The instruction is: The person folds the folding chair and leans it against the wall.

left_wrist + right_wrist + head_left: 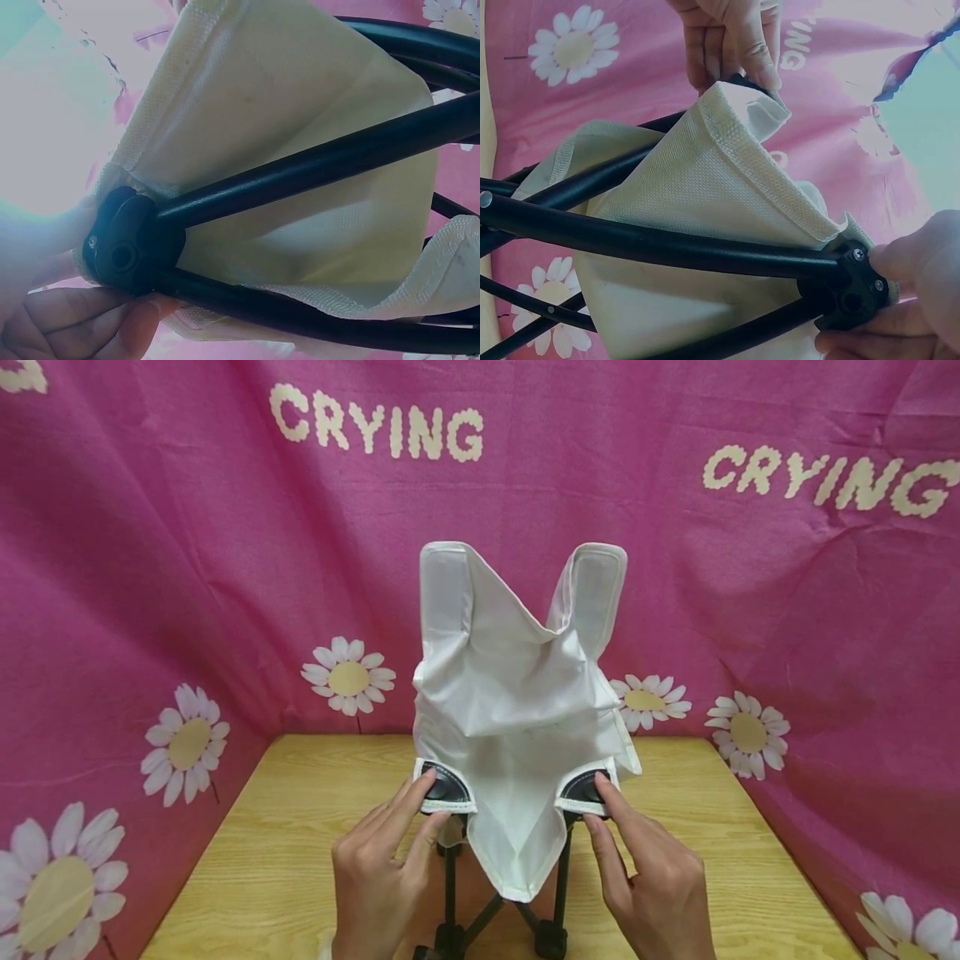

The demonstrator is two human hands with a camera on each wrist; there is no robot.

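Note:
A small folding chair with a white fabric seat and dark tube legs stands between my hands. My left hand pinches the near left corner, thumb and index finger at the black corner patch. On the near right corner, my right hand grips the other black patch the same way. Two fabric flaps stand up at the far side. Underneath, a black plastic joint lies at the left fingers, and a matching joint sits in the right hand's grasp.
The chair is on a wood-grain table. Pink cloth printed with daisies and lettering encloses the back and both sides. Crossing dark tubes run beneath the fabric.

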